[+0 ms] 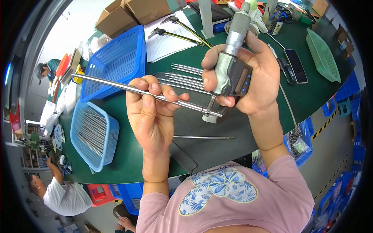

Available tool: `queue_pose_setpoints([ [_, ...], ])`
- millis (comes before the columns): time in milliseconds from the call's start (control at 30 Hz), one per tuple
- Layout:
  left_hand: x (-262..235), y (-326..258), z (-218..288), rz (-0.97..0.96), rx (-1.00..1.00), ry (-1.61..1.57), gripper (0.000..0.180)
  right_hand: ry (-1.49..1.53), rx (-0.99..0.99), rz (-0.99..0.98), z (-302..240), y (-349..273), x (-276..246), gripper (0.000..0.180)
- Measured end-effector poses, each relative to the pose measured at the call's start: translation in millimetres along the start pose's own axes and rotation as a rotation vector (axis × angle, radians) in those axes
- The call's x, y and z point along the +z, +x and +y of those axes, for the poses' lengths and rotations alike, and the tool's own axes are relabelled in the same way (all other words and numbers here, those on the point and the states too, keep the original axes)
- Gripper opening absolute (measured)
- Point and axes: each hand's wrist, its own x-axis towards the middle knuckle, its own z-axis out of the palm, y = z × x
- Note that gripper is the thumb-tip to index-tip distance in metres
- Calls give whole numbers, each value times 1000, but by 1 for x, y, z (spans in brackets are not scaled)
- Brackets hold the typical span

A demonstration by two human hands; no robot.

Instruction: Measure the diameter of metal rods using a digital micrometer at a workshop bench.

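a long steel rod (pixel 155 94) is pinched between the thumb and curled fingers of the left hand (pixel 151 112), its tip set in the measuring gap of a digital micrometer (pixel 232 66) (display facing sideways), which is gripped by the closed right hand (pixel 254 73). more rods (pixel 182 77) lie beyond on the green table (pixel 311 89).

Bright, even overhead light with soft shadows; glare glints on the steel rod (pixel 155 94); the centre is sharp, while fisheye bending curves the table (pixel 128 163) edge toward a dark rim
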Motion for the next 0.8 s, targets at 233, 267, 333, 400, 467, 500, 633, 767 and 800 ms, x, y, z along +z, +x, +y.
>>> queue_pose_setpoints([
  [233, 6, 1, -4, -13, 1, -29, 16, 29, -2, -53, -5, -1, -9, 68],
  [267, 6, 1, -6, -14, 0, -23, 17, 32, 6, -133, -6, -1, -12, 68],
  [333, 7, 0, -5, 5, 2, -14, 17, 64, -6, -130, -5, -2, -11, 64],
  [400, 9, -1, -3, -6, 2, -14, 17, 63, -5, -154, -5, -1, -10, 64],
  [467, 4, -1, -3, 16, 9, -13, 17, 49, -6, -150, -3, 0, -10, 64],
  [500, 2, -1, -3, 16, 8, -20, 17, 36, 0, -151, -2, 1, -11, 63],
  [633, 9, -1, -2, 9, 8, -8, 17, -1, -25, -134, -4, -2, -8, 62],
  [767, 7, -1, 0, -3, 11, -31, 16, 28, -28, -120, -2, -1, -8, 66],
  [800, 6, -1, 1, -1, 15, -32, 16, 51, -23, -113, 0, 0, -6, 65],
])
